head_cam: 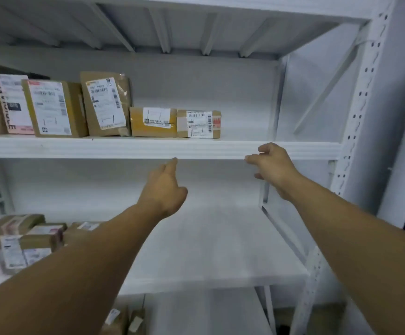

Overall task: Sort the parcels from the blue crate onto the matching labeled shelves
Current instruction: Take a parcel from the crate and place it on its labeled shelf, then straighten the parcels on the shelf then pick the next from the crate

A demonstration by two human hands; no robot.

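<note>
Both arms are out and neither hand holds anything. The left hand (165, 187) is loosely curled, its forefinger stretched to the shelf's front edge (100, 147). The right hand (271, 163), fingers half-bent, is at that same edge. Beyond them, parcels (106, 102) line that shelf.

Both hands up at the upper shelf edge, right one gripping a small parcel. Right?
No: the right hand holds nothing, per the head view. It and the left hand are up at the upper shelf edge; the small parcels sit on that shelf.
</note>
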